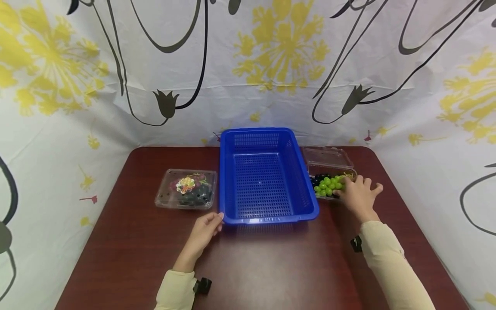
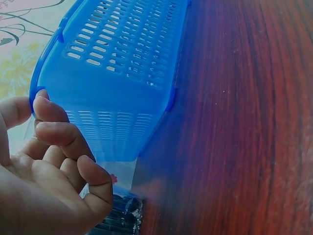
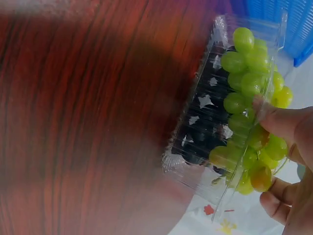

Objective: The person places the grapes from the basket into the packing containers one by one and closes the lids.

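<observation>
A blue plastic basket (image 1: 267, 221) with slotted sides stands in the middle of the table. At its near left corner my left hand (image 1: 204, 230) pinches the rim between thumb and fingers. To the right of the basket lies an open clear plastic box (image 3: 190, 181) holding dark grapes (image 3: 200, 117) and a bunch of green grapes (image 1: 327, 186). My right hand (image 1: 360, 196) reaches over the box from the right, its thumb and fingers gripping the green bunch. Part of the bunch rises above the box's edge in the right wrist view.
Left of the basket is a closed clear plastic box (image 1: 162, 198) with a round fruit label (image 1: 185, 185) and dark fruit inside. The open box's lid (image 1: 327, 158) tilts back behind it. A patterned cloth (image 1: 248, 103) hangs round the dark red table (image 1: 263, 262).
</observation>
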The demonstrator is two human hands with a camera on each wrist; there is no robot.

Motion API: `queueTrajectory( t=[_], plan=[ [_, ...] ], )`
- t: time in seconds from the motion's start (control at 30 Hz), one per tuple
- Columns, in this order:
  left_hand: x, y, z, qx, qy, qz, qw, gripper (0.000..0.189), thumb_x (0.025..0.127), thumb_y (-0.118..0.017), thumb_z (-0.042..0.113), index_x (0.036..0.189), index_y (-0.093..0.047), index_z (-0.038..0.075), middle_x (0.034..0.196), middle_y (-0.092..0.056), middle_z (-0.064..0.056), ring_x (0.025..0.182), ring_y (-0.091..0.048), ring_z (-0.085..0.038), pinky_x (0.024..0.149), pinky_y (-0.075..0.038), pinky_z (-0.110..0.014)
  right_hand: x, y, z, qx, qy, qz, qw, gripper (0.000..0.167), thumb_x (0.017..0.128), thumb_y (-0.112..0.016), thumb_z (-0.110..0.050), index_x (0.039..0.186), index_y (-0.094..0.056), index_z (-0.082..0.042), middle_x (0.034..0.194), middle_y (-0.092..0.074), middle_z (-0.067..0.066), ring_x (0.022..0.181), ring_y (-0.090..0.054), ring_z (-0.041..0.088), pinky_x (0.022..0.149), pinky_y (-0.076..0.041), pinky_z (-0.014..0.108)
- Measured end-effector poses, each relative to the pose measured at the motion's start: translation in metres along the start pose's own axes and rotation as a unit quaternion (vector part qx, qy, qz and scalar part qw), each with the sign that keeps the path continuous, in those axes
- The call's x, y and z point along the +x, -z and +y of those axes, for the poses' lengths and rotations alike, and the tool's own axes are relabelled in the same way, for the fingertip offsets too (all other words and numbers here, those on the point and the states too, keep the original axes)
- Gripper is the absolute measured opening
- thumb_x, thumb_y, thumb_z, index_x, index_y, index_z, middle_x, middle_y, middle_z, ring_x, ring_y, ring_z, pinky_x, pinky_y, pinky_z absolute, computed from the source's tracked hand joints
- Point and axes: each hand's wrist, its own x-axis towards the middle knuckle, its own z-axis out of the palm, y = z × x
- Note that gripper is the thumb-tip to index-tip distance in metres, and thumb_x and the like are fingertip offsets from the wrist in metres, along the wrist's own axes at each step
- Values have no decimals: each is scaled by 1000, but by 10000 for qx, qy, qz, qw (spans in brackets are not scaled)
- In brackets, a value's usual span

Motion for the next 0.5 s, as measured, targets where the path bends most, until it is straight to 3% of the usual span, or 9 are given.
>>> queueTrajectory(
  t=[0.5],
  plan=[
    [-2, 1, 1, -28, 90, -21, 10000, 31, 98, -55, 25, 85, -62, -3, 66, -52, 1, 60, -45, -11, 57, -36, -23, -5, 9, 1, -111, 294, -810, 9962, 37, 96, -55, -32, 118, -66, -4, 114, -47, 32, 108, -35, 54, 91, -1, 80]
  ],
)
